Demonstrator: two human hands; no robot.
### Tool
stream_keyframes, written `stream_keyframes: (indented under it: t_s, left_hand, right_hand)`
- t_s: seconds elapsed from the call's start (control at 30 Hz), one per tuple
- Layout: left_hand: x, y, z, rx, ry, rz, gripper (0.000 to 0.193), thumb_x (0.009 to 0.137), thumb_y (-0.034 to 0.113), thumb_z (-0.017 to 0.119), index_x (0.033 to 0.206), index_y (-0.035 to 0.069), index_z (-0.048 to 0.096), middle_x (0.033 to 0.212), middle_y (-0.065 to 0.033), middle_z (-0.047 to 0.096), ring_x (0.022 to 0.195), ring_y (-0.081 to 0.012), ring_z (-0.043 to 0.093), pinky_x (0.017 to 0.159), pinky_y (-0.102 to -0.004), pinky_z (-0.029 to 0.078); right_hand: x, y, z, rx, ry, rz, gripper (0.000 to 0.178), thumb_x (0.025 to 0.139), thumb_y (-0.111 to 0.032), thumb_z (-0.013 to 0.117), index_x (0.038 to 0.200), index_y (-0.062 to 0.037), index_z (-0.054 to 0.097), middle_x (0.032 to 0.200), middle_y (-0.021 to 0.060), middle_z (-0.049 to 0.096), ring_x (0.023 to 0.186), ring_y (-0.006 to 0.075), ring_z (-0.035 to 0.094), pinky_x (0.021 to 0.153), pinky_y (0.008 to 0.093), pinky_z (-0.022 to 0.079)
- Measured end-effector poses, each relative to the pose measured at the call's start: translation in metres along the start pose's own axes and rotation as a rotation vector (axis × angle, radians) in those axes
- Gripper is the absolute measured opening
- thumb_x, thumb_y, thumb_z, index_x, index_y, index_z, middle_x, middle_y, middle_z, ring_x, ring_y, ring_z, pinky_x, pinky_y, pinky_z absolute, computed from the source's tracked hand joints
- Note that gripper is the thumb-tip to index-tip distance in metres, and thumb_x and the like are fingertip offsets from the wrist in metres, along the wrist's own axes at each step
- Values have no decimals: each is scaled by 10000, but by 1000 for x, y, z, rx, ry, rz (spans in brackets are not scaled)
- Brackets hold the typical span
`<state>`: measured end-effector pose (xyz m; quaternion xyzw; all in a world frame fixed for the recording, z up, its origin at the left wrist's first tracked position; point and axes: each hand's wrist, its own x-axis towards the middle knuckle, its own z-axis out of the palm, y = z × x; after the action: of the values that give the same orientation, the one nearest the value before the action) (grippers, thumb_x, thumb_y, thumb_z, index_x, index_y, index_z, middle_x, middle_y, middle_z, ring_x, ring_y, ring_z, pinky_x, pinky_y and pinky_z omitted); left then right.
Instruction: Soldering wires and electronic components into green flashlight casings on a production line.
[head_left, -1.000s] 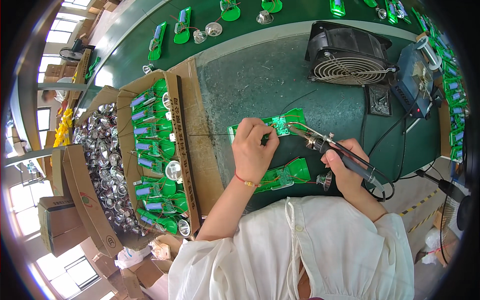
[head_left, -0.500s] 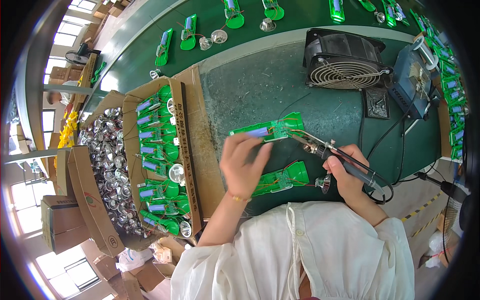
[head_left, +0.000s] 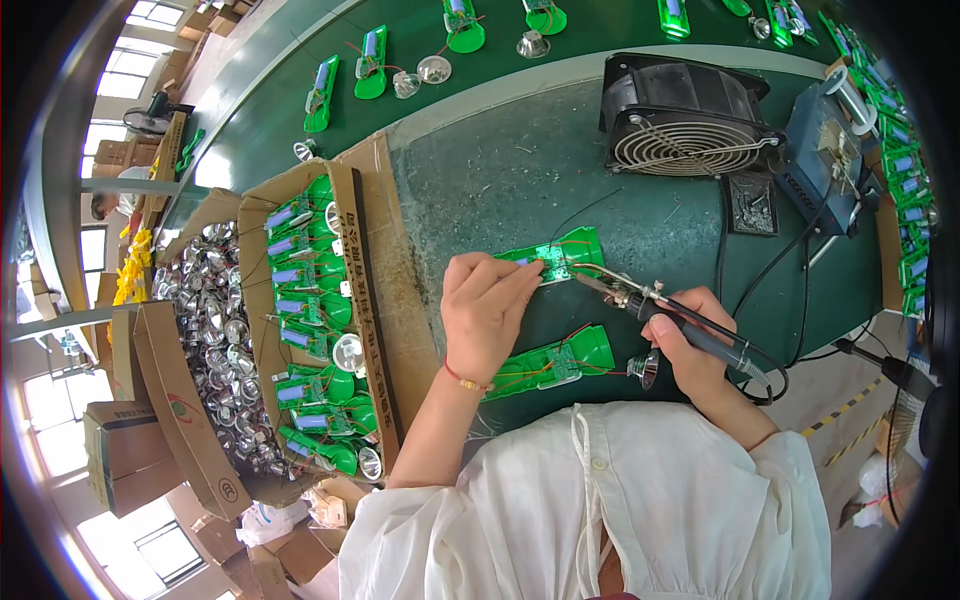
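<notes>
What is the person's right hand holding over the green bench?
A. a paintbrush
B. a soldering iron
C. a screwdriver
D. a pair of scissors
B: the right hand grips a dark-handled soldering iron with a cord trailing off, its metal tip aimed at the green circuit-board assembly that the left hand steadies.

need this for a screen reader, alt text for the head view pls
A person's left hand steadies a green board on a dark green bench while the right hand points a soldering iron at it. A second board lies nearer; a fan stands behind, a box of boards at left.
</notes>
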<state>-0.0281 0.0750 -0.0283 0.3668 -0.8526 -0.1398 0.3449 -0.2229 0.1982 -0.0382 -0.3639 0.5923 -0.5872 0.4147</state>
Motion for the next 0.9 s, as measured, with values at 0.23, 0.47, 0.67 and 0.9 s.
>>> stream_keyframes:
  t_s: [0.23, 0.47, 0.67, 0.9]
  left_hand:
    - [-2, 0, 7, -40, -79, -117, 113, 621, 52, 705, 726, 85, 680, 707, -11, 584, 746, -201, 520, 654, -308, 436]
    - [-1, 3, 7, -49, -174, -230, 78, 623, 77, 701, 694, 99, 677, 694, -1, 575, 758, -196, 521, 679, -322, 419]
    - [-2, 3, 7, -26, -191, -223, 63, 624, 82, 700, 674, 103, 669, 698, 10, 572, 772, -199, 517, 681, -327, 409]
    - [-5, 3, 7, -21, -198, -208, 64, 621, 85, 699, 673, 104, 668, 694, 11, 565, 782, -199, 514, 687, -326, 403]
  right_hand:
    - [3, 0, 0, -28, -39, 8, 139, 778, -65, 623, 823, 14, 517, 676, 89, 610, 590, 99, 585, 524, 216, 471]
    - [4, 1, 4, -39, -41, 6, 139, 780, -56, 614, 814, 16, 501, 666, 83, 585, 578, 103, 572, 514, 219, 471]
    - [2, 4, 5, -38, -23, 11, 128, 768, -64, 641, 806, 12, 546, 676, 79, 627, 592, 94, 600, 522, 217, 476]
    - [0, 4, 3, -130, -56, -39, 130, 773, -73, 638, 810, 8, 543, 641, 52, 609, 564, 79, 581, 494, 221, 465]
